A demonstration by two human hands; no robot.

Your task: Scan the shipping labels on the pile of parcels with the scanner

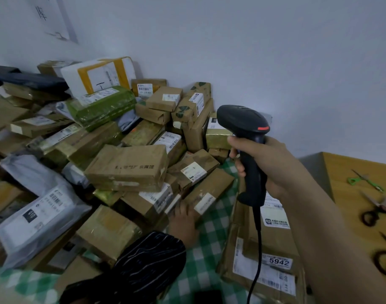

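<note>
Scanner, matte black, in right hand; left hand touches cardboard parcel.

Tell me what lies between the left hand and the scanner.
Head view: the end of a brown labelled parcel, then green-checked cloth up to the scanner.

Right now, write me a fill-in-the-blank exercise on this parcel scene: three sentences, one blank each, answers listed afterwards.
The right hand grips the scanner by its ____.
The left hand reaches the parcels across a ____-and-white checked cloth.
The bold number on the label beside the scanner's cable reads ____.
Missing words: handle; green; 5942.
</note>
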